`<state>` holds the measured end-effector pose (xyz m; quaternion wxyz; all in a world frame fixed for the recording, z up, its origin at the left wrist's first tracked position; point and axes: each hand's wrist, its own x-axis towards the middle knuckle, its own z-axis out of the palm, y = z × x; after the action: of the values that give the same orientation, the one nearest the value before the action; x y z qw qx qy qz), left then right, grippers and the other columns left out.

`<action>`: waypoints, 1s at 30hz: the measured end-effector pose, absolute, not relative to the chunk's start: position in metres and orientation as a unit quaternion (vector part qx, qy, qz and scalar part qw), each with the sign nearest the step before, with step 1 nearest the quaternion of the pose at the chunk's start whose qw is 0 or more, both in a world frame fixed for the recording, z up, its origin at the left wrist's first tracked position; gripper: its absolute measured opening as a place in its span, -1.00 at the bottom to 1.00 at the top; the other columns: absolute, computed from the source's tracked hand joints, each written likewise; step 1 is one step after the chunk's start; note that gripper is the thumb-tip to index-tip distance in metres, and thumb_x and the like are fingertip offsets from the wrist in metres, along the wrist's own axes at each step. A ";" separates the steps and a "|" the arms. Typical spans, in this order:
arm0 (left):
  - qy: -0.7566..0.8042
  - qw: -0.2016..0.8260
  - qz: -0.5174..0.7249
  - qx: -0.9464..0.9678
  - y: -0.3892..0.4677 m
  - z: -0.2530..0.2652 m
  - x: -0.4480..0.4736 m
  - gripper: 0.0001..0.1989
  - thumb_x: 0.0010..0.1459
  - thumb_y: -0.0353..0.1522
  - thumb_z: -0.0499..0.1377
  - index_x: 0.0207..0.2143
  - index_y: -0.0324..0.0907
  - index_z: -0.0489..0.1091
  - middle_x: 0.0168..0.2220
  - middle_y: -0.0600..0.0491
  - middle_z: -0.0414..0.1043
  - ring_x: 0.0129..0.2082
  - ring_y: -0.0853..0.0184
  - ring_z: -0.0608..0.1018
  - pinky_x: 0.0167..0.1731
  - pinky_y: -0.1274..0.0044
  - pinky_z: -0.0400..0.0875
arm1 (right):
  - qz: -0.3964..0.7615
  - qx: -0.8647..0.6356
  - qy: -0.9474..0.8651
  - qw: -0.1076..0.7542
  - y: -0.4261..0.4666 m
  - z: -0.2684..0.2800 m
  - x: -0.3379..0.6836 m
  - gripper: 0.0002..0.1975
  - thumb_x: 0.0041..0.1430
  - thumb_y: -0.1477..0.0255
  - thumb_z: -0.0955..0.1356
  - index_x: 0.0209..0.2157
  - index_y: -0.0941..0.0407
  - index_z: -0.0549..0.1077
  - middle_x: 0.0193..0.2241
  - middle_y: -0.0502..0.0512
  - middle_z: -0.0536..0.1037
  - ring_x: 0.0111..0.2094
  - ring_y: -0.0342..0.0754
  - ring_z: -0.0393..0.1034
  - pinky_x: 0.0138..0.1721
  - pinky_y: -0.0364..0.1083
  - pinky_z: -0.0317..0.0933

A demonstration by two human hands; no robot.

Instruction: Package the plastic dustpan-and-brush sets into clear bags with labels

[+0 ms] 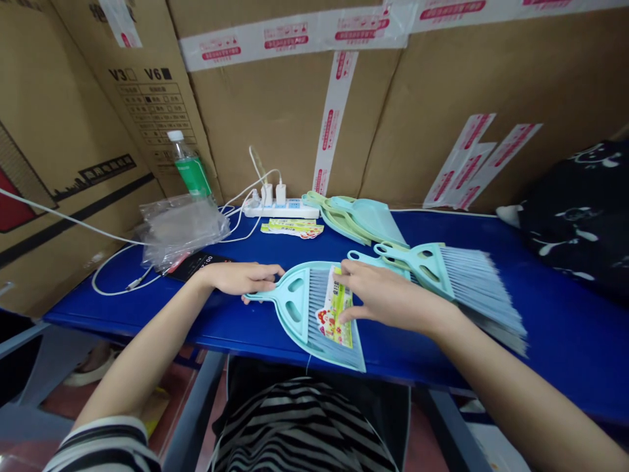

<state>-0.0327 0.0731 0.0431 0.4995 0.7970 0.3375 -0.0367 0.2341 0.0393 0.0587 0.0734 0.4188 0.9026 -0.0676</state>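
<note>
My left hand [240, 278] is closed round the handle end of a light-blue dustpan [289, 344]. A matching hand brush [296, 305] lies inside the pan, its grey-blue bristles toward the right. Over these bristles sits a yellow-green printed label card [340, 314]. My right hand [381, 292] has its fingers at the card's top edge and its thumb lower on the card. More hand brushes [474, 275] lie stacked to the right, bristles pointing right. Behind them are several green and blue dustpans [376, 219], nested together.
Printed label cards [292, 228] lie before a white power strip [282, 210] with chargers. At the left are clear plastic bags [181, 223], a green-labelled bottle [191, 170], a phone [196, 265] and white cables. Cardboard walls [275, 98] back the blue table [236, 334]. A black patterned bag [580, 210] stands right.
</note>
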 end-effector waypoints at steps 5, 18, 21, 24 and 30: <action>0.337 0.497 -0.037 0.799 0.073 0.043 -0.033 -0.63 0.28 -0.10 -0.04 -0.05 -0.18 0.15 -0.47 0.19 0.17 -0.58 0.49 0.31 -0.60 0.66 0.22 | -0.097 0.415 0.900 0.084 0.041 0.061 0.234 -0.47 0.00 0.25 0.46 -0.04 0.27 0.43 -0.12 0.30 0.43 -0.09 0.18 0.37 -0.13 0.00 0.25; 0.343 0.494 -0.037 0.798 0.073 0.044 -0.032 -0.65 0.29 -0.13 -0.03 -0.04 -0.18 0.16 -0.45 0.18 0.17 -0.55 0.48 0.31 -0.59 0.65 0.20 | -0.116 0.377 0.919 0.032 0.048 0.048 0.242 -0.47 -0.01 0.21 0.45 -0.02 0.17 0.44 -0.10 0.27 0.47 -0.10 0.18 0.40 -0.14 0.04 0.26; 0.342 0.492 -0.033 0.800 0.072 0.044 -0.032 -0.67 0.29 -0.14 -0.03 -0.04 -0.17 0.16 -0.46 0.18 0.17 -0.56 0.49 0.29 -0.60 0.67 0.17 | -0.139 0.355 0.924 0.005 0.054 0.044 0.247 -0.42 0.01 0.13 0.42 0.03 0.15 0.42 -0.07 0.28 0.47 -0.07 0.18 0.38 -0.10 0.05 0.24; 0.342 0.487 -0.035 0.803 0.073 0.044 -0.032 -0.68 0.29 -0.14 -0.03 -0.05 -0.16 0.17 -0.45 0.19 0.17 -0.55 0.50 0.30 -0.60 0.68 0.17 | -0.154 0.336 0.929 0.006 0.059 0.043 0.250 -0.39 0.01 0.10 0.41 0.05 0.14 0.41 -0.08 0.27 0.50 -0.08 0.17 0.39 -0.10 0.04 0.23; 0.341 0.494 -0.032 0.799 0.072 0.044 -0.032 -0.66 0.28 -0.12 -0.02 -0.06 -0.17 0.18 -0.46 0.19 0.16 -0.55 0.50 0.30 -0.61 0.68 0.16 | -0.139 0.342 0.929 0.019 0.059 0.044 0.248 -0.41 0.03 0.09 0.40 0.01 0.16 0.43 -0.14 0.27 0.52 -0.12 0.16 0.41 -0.17 0.00 0.25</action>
<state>-0.0319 0.0722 0.0443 0.4943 0.7988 0.3415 -0.0316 0.2482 0.0588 0.0441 0.0190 0.3418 0.9293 -0.1387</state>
